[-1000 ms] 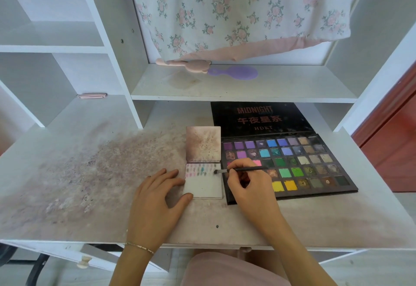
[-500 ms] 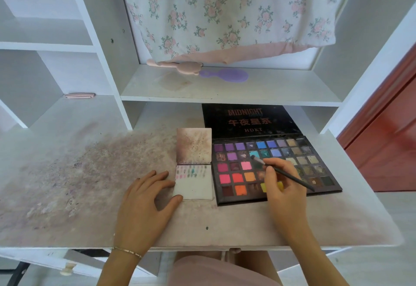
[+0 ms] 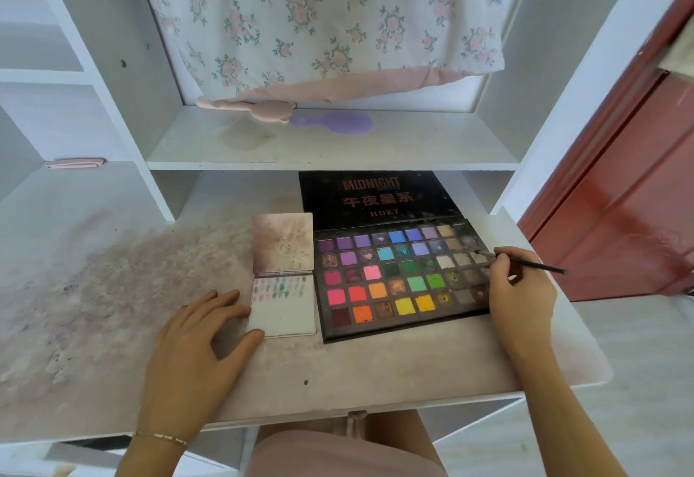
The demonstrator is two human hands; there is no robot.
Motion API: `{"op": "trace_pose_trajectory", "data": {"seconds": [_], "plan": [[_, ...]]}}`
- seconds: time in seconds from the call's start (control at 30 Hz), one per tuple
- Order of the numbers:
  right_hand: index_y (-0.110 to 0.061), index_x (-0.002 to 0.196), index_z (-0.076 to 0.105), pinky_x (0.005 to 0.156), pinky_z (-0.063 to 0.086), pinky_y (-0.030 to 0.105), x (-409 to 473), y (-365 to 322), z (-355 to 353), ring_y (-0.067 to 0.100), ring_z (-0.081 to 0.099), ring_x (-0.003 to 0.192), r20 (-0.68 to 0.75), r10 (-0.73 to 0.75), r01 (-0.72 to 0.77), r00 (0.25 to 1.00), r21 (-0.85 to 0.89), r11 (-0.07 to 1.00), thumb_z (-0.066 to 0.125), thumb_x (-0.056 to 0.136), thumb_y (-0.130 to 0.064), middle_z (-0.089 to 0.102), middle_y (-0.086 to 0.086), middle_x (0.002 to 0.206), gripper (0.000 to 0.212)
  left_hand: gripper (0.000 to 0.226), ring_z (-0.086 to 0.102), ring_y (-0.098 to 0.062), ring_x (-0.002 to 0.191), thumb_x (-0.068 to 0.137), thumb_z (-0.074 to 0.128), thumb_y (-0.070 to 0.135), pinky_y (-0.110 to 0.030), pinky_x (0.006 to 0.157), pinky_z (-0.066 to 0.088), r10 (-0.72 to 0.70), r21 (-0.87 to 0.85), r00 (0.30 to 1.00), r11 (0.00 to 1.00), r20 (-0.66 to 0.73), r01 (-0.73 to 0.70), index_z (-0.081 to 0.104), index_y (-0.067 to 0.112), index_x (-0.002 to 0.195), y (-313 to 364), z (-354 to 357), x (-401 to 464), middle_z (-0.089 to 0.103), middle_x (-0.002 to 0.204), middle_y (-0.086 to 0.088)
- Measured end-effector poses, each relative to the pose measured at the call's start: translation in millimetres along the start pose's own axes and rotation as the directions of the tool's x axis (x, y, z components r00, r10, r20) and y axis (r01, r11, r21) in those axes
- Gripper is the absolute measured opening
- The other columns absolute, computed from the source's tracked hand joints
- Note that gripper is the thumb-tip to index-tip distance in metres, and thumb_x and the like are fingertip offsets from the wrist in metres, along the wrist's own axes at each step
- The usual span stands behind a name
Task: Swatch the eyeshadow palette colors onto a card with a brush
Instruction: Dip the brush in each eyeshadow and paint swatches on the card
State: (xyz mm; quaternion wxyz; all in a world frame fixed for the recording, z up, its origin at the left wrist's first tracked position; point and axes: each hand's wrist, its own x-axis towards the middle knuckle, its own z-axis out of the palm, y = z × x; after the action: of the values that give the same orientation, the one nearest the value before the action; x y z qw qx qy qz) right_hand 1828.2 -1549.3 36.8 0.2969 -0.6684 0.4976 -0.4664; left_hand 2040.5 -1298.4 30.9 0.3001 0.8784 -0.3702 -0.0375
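Dusty worktop (image 3: 112, 289): "MIDNIGHT" and "HDKT" are read on the palette (image 3: 379, 197) lid (black); brush (image 3: 525, 262) pinched by right hand (image 3: 520, 289), card (image 3: 283, 305) steadied by flat left hand (image 3: 195, 341).

The right hand (image 3: 520, 290) is pinching the brush (image 3: 525, 261), its tip lying over the palette's (image 3: 398, 277) far-right pans. The left hand (image 3: 195, 337) is resting flat, thumb touching the card's (image 3: 281, 317) near-left corner.

A floral cloth (image 3: 319, 14) is hanging over the shelf (image 3: 330, 153), where a pink brush (image 3: 259, 110) and a purple brush (image 3: 338, 124) are lying, touching; a red door (image 3: 619, 191) is standing right.
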Motion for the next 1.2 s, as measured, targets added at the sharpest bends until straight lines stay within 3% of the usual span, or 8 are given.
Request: {"op": "trace_pose_trajectory", "data": {"seconds": [0.07, 0.17, 0.43, 0.63, 0.77, 0.93, 1.07, 1.2], "plan": [[-0.015, 0.086, 0.056, 0.047, 0.034, -0.004, -1, -1, 1, -0.018, 0.052, 0.060, -0.008, 0.011, -0.011, 1.000, -0.001, 1.000, 0.045, 0.091, -0.007, 0.052, -0.011, 0.065, 0.014, 0.027, 0.047, -0.020, 0.122, 0.071, 0.075, 0.026, -0.042, 0.105, 0.031, -0.002, 0.010, 1.000, 1.000, 0.000, 0.002, 0.068, 0.021, 0.096, 0, 0, 0, 0.061, 0.120, 0.003], [-0.017, 0.085, 0.055, 0.046, 0.035, -0.001, 0, 0, 0, 0.000, 0.053, 0.054, -0.006, 0.022, -0.023, 1.000, -0.041, 0.999, 0.046, 0.091, -0.008, 0.051, -0.013, 0.064, 0.014, 0.027, 0.046, -0.020, 0.122, 0.071, 0.075, 0.026, -0.040, 0.105, 0.029, -0.002, 0.019, 1.000, 1.000, 0.008, 0.001, 0.068, 0.021, 0.096, 0, 0, 0, 0.060, 0.121, 0.003], [-0.020, 0.084, 0.054, 0.049, 0.032, 0.010, 1, 4, 0, 0.001, 0.051, 0.060, 0.001, 0.015, -0.015, 1.000, -0.076, 0.997, 0.045, 0.090, -0.010, 0.052, -0.014, 0.065, 0.016, 0.027, 0.047, -0.020, 0.122, 0.070, 0.075, 0.025, -0.040, 0.104, 0.030, -0.002, 0.010, 1.000, 1.000, 0.007, 0.002, 0.068, 0.020, 0.096, 0, 0, 0, 0.061, 0.120, 0.002], [-0.017, 0.082, 0.055, 0.048, 0.035, -0.001, 1, 3, 0, 0.000, 0.049, 0.060, -0.012, 0.018, -0.019, 1.000, -0.056, 0.998, 0.045, 0.089, -0.008, 0.052, -0.012, 0.064, 0.016, 0.027, 0.046, -0.019, 0.122, 0.071, 0.074, 0.026, -0.040, 0.105, 0.029, -0.002, 0.018, 1.000, 1.000, 0.007, 0.002, 0.068, 0.022, 0.097, -1, 1, 0, 0.060, 0.121, 0.003], [-0.018, 0.085, 0.055, 0.044, 0.037, 0.005, 1, 3, -1, 0.000, 0.050, 0.060, 0.016, 0.024, -0.023, 1.000, -0.069, 0.997, 0.045, 0.091, -0.009, 0.052, -0.013, 0.065, 0.015, 0.027, 0.047, -0.019, 0.122, 0.071, 0.074, 0.027, -0.041, 0.105, 0.030, 0.000, 0.025, 1.000, 1.000, 0.007, 0.000, 0.068, 0.021, 0.097, -2, 1, 0, 0.061, 0.120, 0.003], [-0.016, 0.086, 0.055, 0.045, 0.038, 0.003, -1, 2, -1, 0.002, 0.051, 0.059, 0.001, 0.001, -0.001, 1.000, -0.032, 0.999, 0.045, 0.090, -0.007, 0.053, -0.009, 0.065, 0.014, 0.028, 0.047, -0.019, 0.122, 0.071, 0.074, 0.028, -0.041, 0.105, 0.030, 0.008, 0.022, 1.000, 1.000, 0.001, -0.008, 0.068, 0.021, 0.097, -3, 2, 1, 0.060, 0.121, 0.003], [-0.014, 0.091, 0.056, 0.047, 0.039, 0.008, -4, 0, 0, 0.003, 0.054, 0.064, 0.099, -0.100, 0.105, 0.990, -0.043, 0.994, 0.047, 0.089, -0.005, 0.058, 0.001, 0.072, 0.012, 0.027, 0.047, -0.020, 0.121, 0.071, 0.075, 0.027, -0.045, 0.104, 0.033, 0.015, 0.007, 1.000, 1.000, -0.006, -0.015, 0.069, 0.021, 0.096, -4, 2, 1, 0.061, 0.119, 0.002], [-0.014, 0.093, 0.055, 0.053, 0.046, 0.006, -11, -5, 2, 0.002, 0.057, 0.074, 0.230, -0.161, 0.164, 0.960, 0.005, 0.986, 0.048, 0.090, -0.005, 0.060, 0.001, 0.085, 0.012, 0.028, 0.047, -0.020, 0.121, 0.071, 0.074, 0.029, -0.045, 0.104, 0.033, 0.016, 0.005, 1.000, 1.000, -0.016, -0.016, 0.068, 0.021, 0.097, -4, 2, 1, 0.061, 0.120, 0.002]]}}
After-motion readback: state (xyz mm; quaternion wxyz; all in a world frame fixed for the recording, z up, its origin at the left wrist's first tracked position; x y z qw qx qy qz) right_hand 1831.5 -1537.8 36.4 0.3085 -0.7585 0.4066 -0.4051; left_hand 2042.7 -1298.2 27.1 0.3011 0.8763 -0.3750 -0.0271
